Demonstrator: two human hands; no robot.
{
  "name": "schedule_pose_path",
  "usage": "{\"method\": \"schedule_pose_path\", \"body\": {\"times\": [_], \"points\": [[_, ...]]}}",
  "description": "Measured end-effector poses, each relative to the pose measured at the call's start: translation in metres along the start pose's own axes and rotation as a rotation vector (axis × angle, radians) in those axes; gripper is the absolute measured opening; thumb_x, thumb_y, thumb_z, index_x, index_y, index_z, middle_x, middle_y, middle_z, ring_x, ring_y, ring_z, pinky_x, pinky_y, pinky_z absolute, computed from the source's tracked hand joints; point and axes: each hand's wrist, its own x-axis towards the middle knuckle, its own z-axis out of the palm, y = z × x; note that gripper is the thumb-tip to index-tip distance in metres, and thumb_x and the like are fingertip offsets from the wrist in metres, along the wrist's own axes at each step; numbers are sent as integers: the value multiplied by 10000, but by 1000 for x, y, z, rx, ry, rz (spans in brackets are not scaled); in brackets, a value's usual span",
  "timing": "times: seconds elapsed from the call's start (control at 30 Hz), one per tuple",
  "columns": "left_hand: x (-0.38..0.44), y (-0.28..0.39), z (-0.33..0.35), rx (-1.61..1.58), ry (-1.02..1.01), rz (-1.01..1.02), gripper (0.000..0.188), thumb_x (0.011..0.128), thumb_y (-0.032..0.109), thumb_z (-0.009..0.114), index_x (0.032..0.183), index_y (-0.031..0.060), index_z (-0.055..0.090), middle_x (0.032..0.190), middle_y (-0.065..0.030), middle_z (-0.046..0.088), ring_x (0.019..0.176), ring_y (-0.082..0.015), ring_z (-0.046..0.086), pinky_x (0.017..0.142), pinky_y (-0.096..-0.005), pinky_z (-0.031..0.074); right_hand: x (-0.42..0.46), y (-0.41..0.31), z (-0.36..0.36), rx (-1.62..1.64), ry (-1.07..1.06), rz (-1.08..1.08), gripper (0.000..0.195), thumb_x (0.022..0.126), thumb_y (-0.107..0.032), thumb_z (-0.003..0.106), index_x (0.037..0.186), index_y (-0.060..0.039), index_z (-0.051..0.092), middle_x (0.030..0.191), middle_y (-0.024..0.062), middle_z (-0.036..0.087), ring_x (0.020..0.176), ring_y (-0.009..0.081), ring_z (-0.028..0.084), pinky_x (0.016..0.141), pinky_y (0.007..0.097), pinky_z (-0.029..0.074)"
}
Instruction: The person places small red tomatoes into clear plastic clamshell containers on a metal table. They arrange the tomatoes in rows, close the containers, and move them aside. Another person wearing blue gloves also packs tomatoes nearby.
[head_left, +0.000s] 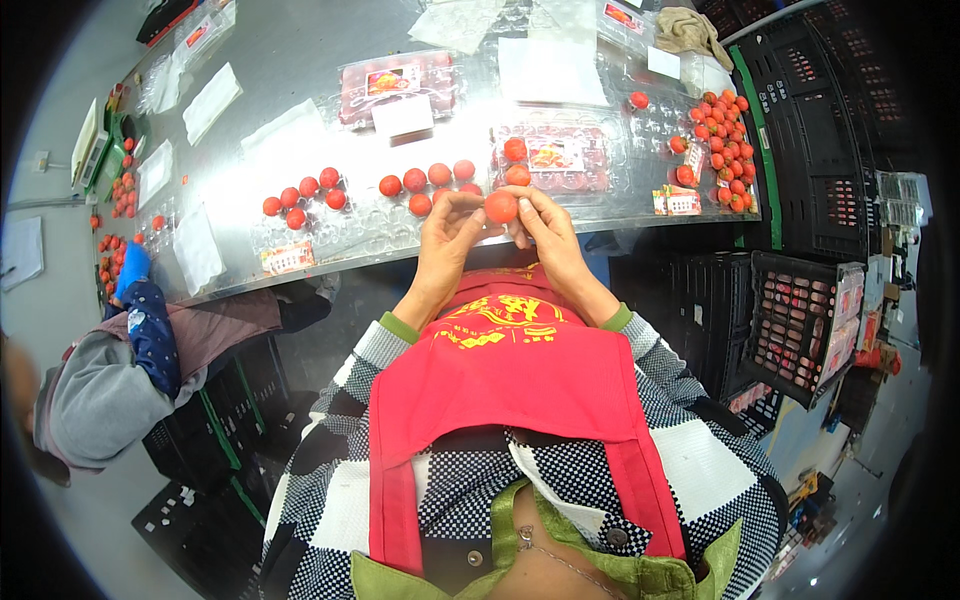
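A round red tomato is held at the table's front edge between the fingertips of my left hand and my right hand. Just beyond it, two more tomatoes sit on a closed clear plastic pack full of tomatoes, with a picture label on its lid. Left of my hands, several tomatoes rest in a row on a clear plastic tray with moulded cells. Another group of tomatoes lies farther left. My left hand partly hides the nearest ones.
A heap of tomatoes lies at the table's right end, beside black crates. A second filled pack and white sheets lie farther back. To the left, a co-worker's blue-gloved hand is near other tomatoes. A tilted black crate stands right.
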Motion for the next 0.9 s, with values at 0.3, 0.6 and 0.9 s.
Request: {"method": "schedule_pose_path", "body": {"times": [0.3,0.6,0.9], "points": [[1,-5,3,387,-52,153,285,1005,17,653,1278,11,572,1179,-82,646,1078,-153,658,891,-291,563,1,3,-14,-79,-16,100,285,1075,-243,619,1275,-40,633,986,24,701,770,95,643,678,236,491],[8,-8,-6,342,158,34,244,1071,159,604,1269,18,608,1111,-81,673,924,-128,647,845,-289,560,29,18,-228,204,786,-193,233,1058,-225,651,1148,-10,654,971,94,717,823,201,717,726,310,556],[8,-10,-8,364,188,3,239,1086,186,578,1261,28,617,1058,-68,693,887,-111,636,816,-279,547,35,22,-393,124,1327,-365,577,936,-45,732,1427,-27,430,1237,176,605,1079,286,674,873,409,605]]}}
